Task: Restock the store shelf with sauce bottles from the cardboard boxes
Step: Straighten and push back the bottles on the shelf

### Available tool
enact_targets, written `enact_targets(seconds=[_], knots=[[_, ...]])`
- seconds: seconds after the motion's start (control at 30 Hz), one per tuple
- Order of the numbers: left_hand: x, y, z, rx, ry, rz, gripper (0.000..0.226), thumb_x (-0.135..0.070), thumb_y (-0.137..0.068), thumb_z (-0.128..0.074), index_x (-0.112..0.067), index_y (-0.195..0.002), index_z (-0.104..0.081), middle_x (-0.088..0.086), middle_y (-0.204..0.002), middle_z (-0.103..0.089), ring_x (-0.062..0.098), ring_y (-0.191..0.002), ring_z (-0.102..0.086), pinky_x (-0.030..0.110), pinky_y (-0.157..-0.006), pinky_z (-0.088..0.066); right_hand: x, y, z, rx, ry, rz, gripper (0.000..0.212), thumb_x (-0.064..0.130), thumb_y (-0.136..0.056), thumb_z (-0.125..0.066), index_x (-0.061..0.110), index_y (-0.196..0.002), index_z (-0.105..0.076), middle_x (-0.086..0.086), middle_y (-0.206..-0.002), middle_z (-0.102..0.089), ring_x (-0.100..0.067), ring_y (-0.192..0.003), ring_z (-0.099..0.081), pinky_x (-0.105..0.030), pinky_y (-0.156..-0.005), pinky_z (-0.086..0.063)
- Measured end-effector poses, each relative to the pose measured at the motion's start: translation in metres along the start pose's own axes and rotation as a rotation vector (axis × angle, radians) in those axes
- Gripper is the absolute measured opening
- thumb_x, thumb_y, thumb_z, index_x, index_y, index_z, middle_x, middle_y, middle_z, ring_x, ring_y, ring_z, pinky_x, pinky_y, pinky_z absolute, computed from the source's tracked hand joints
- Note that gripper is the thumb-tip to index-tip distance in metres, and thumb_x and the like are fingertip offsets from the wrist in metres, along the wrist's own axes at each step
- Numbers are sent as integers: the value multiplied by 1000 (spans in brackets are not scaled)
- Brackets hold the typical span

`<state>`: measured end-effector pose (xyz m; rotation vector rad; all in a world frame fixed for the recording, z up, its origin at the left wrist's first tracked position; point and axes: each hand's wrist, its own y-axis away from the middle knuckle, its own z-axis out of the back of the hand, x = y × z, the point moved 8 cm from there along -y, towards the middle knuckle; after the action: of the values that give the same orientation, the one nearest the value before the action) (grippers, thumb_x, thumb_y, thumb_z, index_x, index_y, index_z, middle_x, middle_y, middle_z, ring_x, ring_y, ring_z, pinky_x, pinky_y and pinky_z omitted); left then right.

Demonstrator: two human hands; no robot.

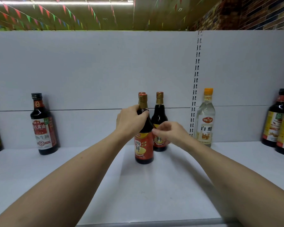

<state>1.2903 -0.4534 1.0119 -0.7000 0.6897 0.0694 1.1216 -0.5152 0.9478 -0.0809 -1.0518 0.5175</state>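
**Three tall bottles packed close: a nudge could topple them**

My left hand [131, 122] is clamped round the shoulder and neck of the front dark sauce bottle with the orange-red label and gold-wrapped neck [143, 148], which stands upright on the white store shelf [154, 185], about midway back. My right hand [169, 133] is loosely curled in front of the label of a second matching bottle [159, 115], just behind and to the right. I cannot tell whether those fingers touch it or hold it. A third red cap [141, 93] peeks out directly behind the front bottle.

The risk, as I judge it, is in the crowding. These bottles are tall and narrow, and they stand nearly touching. If I push the front one back too hard, it may knock the hidden one into the rear panel. If I draw my right hand away carelessly, my knuckles may catch the second bottle and tip it. Gripping high on the neck also gives me little control over the base.

The clear white-vinegar bottle with the orange cap [205, 122] stands well apart, so it seems safe. The cardboard boxes are out of view.
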Motion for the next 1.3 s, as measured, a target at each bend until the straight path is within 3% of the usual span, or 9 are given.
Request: enact_targets(seconds=[0.07, 0.17, 0.27, 0.4, 0.6, 0.93, 1.07, 1.2, 1.3], knots=[[0, 2, 3, -15, 34, 5, 22, -44, -92, -59, -28, -96, -75, -7, -90, -75, 19, -90, -67, 37, -77, -56, -1, 3, -17, 121, 86, -44, 52, 47, -69, -92, 23, -106, -66, 5, -101, -72, -11, -93, -70, -27, -74, -56], [-1, 4, 6, -20, 66, 4, 25, -47, -92, -64, -30, -105, -76, -10, -94, -74, 16, -92, -68, 35, -83, -57, 6, 10, -42, 199, 84, -30, 55, 24, -67, -97, 29, -109, -61, 15, -105, -68, -3, -98, -66, -18, -81, -53], [-1, 4, 8, -7, 68, 6, 33, -52, -92, -68, -29, -114, -75, -11, -94, -71, 15, -95, -68, 32, -83, -56, 8, 11, -49, 140, 52, -32, 75, 16, -62, -99, 24, -124, -58, 9, -120, -67, -14, -115, -63, -34, -101, -53], [1, 2, 10, -5, 46, 7, 45, -57, -89, -72, -26, -122, -74, -6, -109, -76, 11, -96, -66, 27, -78, -50, 1, 9, -47, 134, 33, -101, 71, 11, -63, -98, 21, -120, -57, 3, -123, -67, -20, -119, -63, -42, -105, -53], [4, -4, 11, 3, -5, 17, 57, -62, -84, -74, -22, -125, -72, -2, -114, -76, 16, -101, -69, 35, -86, -58, -3, 9, -51, 154, -18, -138, 75, 6, -73, -91, 13, -138, -54, -2, -134, -65, -24, -127, -60, -50, -111, -48], [9, 1, 9, 20, 78, 21, 58, -64, -82, -75, -25, -126, -70, -5, -114, -75, 14, -101, -69, 30, -82, -56, -4, 13, -51, 116, 22, -152, 74, 8, -74, -90, 12, -140, -55, -2, -135, -65, -24, -127, -61, -48, -110, -49], [17, 0, 8, 37, 164, 30, 62, -67, -82, -73, -26, -128, -66, -3, -117, -72, 16, -101, -67, 38, -89, -58, -3, 20, -48, 68, 77, -155, 82, 14, -71, -94, 14, -142, -53, -1, -135, -65, -22, -124, -62, -48, -108, -51], [26, 0, 14, 68, 103, 4, 78, -72, -86, -63, -22, -146, -53, 1, -136, -64, 22, -120, -61, 41, -96, -53, 7, 31, -34, 31, 248, -160, 88, 18, -70, -95, 19, -145, -48, 7, -124, -61, -17, -120, -61, -32, -101, -50], [34, 10, 27, 65, 39, 15, 81, -74, -89, -57, -22, -151, -48, 3, -146, -59, 26, -131, -56, 45, -103, -51, 11, 45, -20, -8, 302, -168, 73, 15, -74, -92, 24, -135, -52, 13, -107, -58, -8, -102, -59, -18, -84, -45]])
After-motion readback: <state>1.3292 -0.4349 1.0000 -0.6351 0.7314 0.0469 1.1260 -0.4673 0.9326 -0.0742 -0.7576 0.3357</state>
